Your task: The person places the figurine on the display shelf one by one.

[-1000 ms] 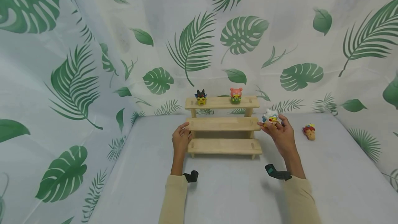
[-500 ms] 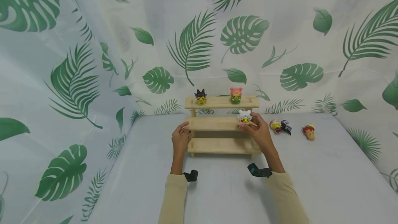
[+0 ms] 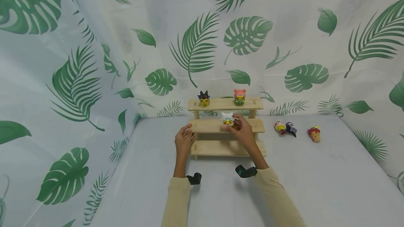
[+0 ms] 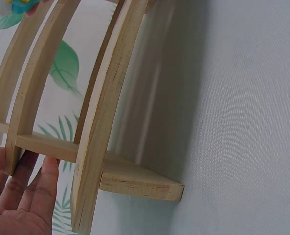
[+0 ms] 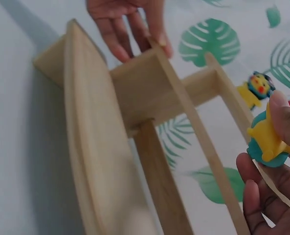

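Right hand (image 3: 243, 133): thumb and fingers pinching the white-hooded figurine (image 3: 227, 119).
White-hooded figurine: upright, at the middle tier of the stand, near mid-length; whether its base touches the board cannot be told.
Left hand (image 3: 183, 141): thumb and fingers gripping the left end of the middle tier.
Wooden stand (image 3: 217, 148): three stepped tiers, pale timber, standing on the bench (image 3: 315, 181).
Top tier, left: black-eared figurine (image 3: 204, 98), upright.
Top tier, right of centre: pink-hooded figurine (image 3: 239, 97), upright.
Bench, right of stand: yellow-and-red figurine (image 3: 279, 128) and purple-and-black figurine (image 3: 291, 129), lying just beside each other.
Bench, farther right: red-and-tan figurine (image 3: 314, 134), lying apart.
Backdrop (image 3: 202, 6): white, green leaf print.
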Tool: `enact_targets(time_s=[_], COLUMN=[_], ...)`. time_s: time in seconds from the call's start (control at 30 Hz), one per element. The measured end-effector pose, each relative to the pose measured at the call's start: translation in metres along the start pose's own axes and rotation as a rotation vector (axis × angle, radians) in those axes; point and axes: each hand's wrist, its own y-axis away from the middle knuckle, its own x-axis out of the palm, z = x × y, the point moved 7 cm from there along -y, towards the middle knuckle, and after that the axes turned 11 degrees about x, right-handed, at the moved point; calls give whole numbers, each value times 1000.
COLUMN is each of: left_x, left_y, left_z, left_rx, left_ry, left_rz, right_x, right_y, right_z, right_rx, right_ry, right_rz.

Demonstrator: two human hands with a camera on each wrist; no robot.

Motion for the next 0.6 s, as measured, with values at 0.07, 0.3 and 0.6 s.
enact_targets(time_s=[0.07, 0.3, 0.6], left_x=[0, 0, 0], left_y=[0, 1, 1], left_z=[0, -1, -1], left_rx=[-2, -11, -2], left_ry=[1, 9, 14], left_rz=[-1, 3, 11], right_x=[6, 28, 47], right_y=[-1, -4, -12], right_z=[0, 5, 11], right_rx=[-10, -49, -71], right_ry=[-12, -12, 39], right_rz=[11, 26, -33])
